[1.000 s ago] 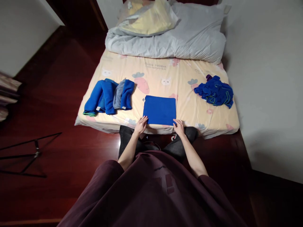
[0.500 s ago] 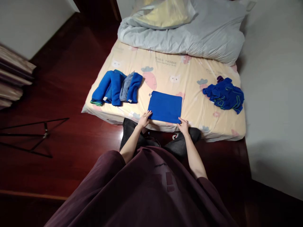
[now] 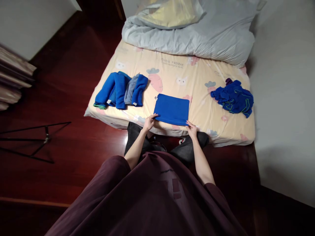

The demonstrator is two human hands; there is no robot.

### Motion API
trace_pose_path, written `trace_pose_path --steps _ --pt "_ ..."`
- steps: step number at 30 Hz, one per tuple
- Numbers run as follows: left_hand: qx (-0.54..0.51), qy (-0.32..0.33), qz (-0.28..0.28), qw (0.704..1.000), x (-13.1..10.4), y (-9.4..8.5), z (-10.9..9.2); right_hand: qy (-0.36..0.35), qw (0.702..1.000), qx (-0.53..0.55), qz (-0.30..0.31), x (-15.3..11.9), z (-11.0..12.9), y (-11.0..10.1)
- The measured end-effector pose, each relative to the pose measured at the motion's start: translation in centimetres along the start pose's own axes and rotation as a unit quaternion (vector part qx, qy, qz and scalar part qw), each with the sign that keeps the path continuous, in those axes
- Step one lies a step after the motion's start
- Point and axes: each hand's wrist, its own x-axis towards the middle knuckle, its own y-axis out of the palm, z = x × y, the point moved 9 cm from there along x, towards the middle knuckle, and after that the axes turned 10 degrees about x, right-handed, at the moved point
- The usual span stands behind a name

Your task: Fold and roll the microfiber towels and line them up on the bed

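A blue towel lies as a flat rectangle near the bed's front edge, a small white tag at its far left corner. My left hand pinches its near left corner, and my right hand grips the near right corner. Along the near edge the cloth looks slightly raised or turned over between my hands. To the left sit several folded or rolled towels, blue ones and a grey one, some with white tags. Over on the right is a crumpled heap of blue cloth with green edging.
The bed has a cream sheet with carrot and rabbit prints. A grey quilt and a yellow bag-like bundle lie at its far end. Black tripod legs stand on the floor at left; a wall borders the right.
The towel's near edge has come up and shifted slightly away from me, with my fingers still at both corners. The other cloths have stayed put.
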Motion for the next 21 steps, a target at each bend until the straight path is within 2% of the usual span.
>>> trace_pose_path --steps 7,15,21 --pt "-0.012 -0.050 -0.034 0.998 -0.6 -0.7 1.2 0.004 1.000 0.017 -0.012 -0.1 -0.4 0.1" --pt "-0.050 -0.057 -0.063 0.995 0.1 -2.0 0.3 0.035 0.998 0.051 -0.006 0.2 -1.4 0.0" --pt "-0.059 -0.063 -0.073 0.994 0.2 -1.9 0.6 0.072 0.996 0.035 -0.045 0.1 -1.1 -0.3"
